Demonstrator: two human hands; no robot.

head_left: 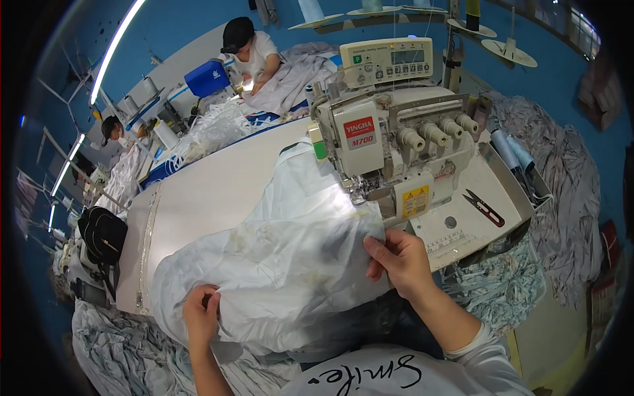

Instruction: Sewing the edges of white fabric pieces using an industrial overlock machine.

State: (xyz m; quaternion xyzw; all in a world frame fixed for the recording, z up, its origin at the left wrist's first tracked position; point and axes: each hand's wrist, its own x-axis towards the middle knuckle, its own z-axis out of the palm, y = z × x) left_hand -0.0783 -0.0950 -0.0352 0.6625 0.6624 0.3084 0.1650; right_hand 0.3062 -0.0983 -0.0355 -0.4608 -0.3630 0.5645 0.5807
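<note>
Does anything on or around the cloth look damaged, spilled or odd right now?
The white cloth shows faint yellowish-brown patches between the left hand and the sewing machine. They stand out against the white; stains or print, I can't tell. No spill stands out.

Dark red-handled snips [490, 212] lie near the right edge of the bench [198, 198], blue thread cones [504, 148] along that edge, crumpled grey fabric heap [564, 171] past it. Black bag [102, 234] just beside the left edge; patterned fabric bundle [503, 284] below the near right corner. Beyond the far edge, a co-worker [264, 56] bends over grey cloth [290, 86].
</note>
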